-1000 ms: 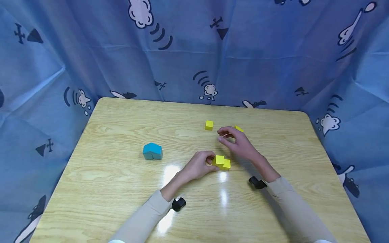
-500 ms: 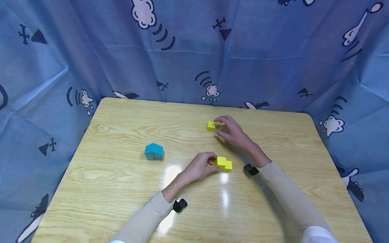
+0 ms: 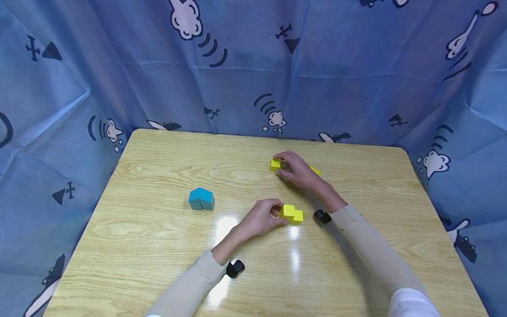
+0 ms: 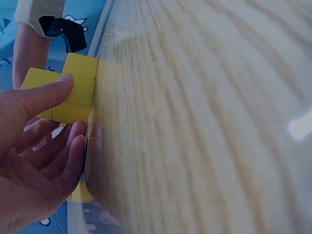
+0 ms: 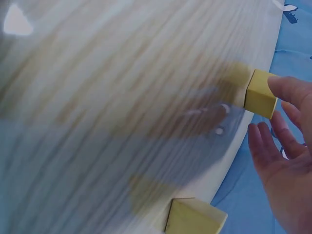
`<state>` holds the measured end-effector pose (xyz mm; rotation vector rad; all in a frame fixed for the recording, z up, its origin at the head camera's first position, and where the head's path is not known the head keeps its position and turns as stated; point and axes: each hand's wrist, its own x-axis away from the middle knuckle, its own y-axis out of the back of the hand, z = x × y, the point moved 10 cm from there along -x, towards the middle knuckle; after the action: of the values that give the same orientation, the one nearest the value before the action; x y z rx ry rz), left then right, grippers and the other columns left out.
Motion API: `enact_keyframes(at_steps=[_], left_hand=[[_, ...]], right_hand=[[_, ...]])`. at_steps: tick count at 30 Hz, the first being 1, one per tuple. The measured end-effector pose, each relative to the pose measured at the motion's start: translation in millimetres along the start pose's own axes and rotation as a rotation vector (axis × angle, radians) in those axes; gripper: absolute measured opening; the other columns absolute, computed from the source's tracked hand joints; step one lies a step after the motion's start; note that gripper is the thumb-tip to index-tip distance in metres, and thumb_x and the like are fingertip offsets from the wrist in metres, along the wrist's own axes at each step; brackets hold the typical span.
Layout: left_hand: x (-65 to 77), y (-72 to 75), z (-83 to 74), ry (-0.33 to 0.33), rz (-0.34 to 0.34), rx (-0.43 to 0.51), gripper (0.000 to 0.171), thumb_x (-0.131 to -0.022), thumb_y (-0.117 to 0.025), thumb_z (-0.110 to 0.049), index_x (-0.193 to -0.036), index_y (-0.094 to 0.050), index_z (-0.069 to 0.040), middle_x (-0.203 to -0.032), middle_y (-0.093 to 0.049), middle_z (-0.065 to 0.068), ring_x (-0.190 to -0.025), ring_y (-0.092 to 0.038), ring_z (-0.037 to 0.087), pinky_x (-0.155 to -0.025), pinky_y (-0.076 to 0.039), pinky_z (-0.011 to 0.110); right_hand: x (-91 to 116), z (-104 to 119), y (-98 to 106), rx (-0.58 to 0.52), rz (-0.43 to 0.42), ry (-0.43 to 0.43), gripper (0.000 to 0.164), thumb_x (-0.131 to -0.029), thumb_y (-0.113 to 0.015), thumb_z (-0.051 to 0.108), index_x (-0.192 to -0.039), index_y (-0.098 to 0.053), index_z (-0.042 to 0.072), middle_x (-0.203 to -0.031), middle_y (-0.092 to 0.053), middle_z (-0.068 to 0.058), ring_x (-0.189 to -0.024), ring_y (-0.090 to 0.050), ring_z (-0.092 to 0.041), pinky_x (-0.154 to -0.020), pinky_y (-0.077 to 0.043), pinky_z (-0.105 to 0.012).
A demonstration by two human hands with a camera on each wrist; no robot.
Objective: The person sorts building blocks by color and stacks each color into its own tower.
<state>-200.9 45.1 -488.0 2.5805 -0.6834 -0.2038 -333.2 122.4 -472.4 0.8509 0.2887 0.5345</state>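
My left hand [image 3: 259,216] grips a small cluster of yellow cubes [image 3: 288,211] on the table. In the left wrist view one cube [image 4: 39,80] sits above two others [image 4: 80,95], and the thumb [image 4: 48,97] lies across their near side. My right hand [image 3: 298,171] is at a single yellow cube [image 3: 274,165] farther back. Its thumb and fingers stand apart on either side of that cube; in the right wrist view the thumb [image 5: 287,87] overlaps the cube's edge [image 5: 261,95]. Whether the fingers touch its hidden side is unclear.
Another yellow block [image 3: 315,171] lies beyond my right hand, partly hidden by it. Blue blocks [image 3: 201,198], stacked like a little house, stand on the left of the wooden table [image 3: 158,167]. A patterned blue curtain [image 3: 237,88] surrounds the back and sides.
My right hand has moved left and a little away from me, to the single yellow cube. My left hand stays at the cube cluster.
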Motion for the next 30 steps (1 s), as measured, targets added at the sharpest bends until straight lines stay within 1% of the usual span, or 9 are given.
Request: enact_keyframes(at_steps=[4, 8, 15, 21, 25, 30], left_hand=[[-0.5, -0.7, 0.8, 0.002, 0.001, 0.0, 0.036, -0.087, -0.085, -0.01, -0.116, -0.069, 0.004, -0.105, -0.07, 0.011, -0.091, -0.067, 0.022, -0.078, -0.051, 0.02], [-0.6, -1.2, 1.3, 0.003, -0.001, 0.001, 0.036, -0.087, -0.085, -0.01, -0.117, -0.069, 0.004, -0.106, -0.07, 0.011, -0.091, -0.067, 0.022, -0.078, -0.051, 0.02], [-0.6, -1.0, 1.6, 0.01, 0.0, -0.003, 0.037, -0.086, -0.085, -0.01, -0.117, -0.07, 0.003, -0.105, -0.07, 0.011, -0.091, -0.067, 0.022, -0.078, -0.051, 0.02], [-0.6, -1.1, 2.1, 0.022, 0.003, 0.004, 0.037, -0.086, -0.085, -0.01, -0.117, -0.07, 0.003, -0.104, -0.07, 0.01, -0.091, -0.066, 0.021, -0.078, -0.051, 0.02], [-1.1, -1.6, 2.0, 0.022, 0.006, 0.0, 0.037, -0.086, -0.085, -0.01, -0.117, -0.07, 0.003, -0.103, -0.07, 0.01, -0.09, -0.066, 0.019, -0.078, -0.051, 0.019], [-1.7, -1.7, 2.0, 0.023, 0.005, 0.006, 0.036, -0.086, -0.085, -0.009, -0.116, -0.07, 0.003, -0.101, -0.069, 0.009, -0.089, -0.065, 0.021, -0.077, -0.05, 0.02]], right_hand=[[-3, -1, -3, 0.017, 0.012, -0.01, 0.047, -0.098, -0.07, 0.005, -0.142, -0.052, -0.001, -0.138, -0.055, -0.018, -0.128, -0.052, -0.031, -0.108, -0.045, -0.048], [-4, -1, -4, 0.017, 0.017, -0.017, 0.044, -0.098, -0.07, 0.002, -0.139, -0.054, -0.001, -0.136, -0.054, -0.018, -0.123, -0.055, -0.032, -0.106, -0.047, -0.048], [-1, -2, -1, 0.023, 0.013, -0.026, 0.047, -0.096, -0.072, 0.002, -0.139, -0.055, -0.002, -0.129, -0.054, -0.019, -0.118, -0.058, -0.033, -0.103, -0.051, -0.047], [10, -2, 7, -0.009, -0.002, -0.031, 0.048, -0.092, -0.073, 0.0, -0.138, -0.06, -0.002, -0.122, -0.053, -0.017, -0.114, -0.058, -0.033, -0.102, -0.051, -0.048], [20, -1, 13, -0.039, -0.017, -0.021, 0.045, -0.093, -0.074, 0.0, -0.135, -0.06, -0.001, -0.125, -0.054, -0.017, -0.115, -0.058, -0.033, -0.102, -0.051, -0.049], [33, 0, 21, -0.084, -0.049, -0.016, 0.043, -0.092, -0.073, -0.002, -0.132, -0.058, -0.001, -0.128, -0.056, -0.018, -0.117, -0.058, -0.035, -0.104, -0.05, -0.051]])
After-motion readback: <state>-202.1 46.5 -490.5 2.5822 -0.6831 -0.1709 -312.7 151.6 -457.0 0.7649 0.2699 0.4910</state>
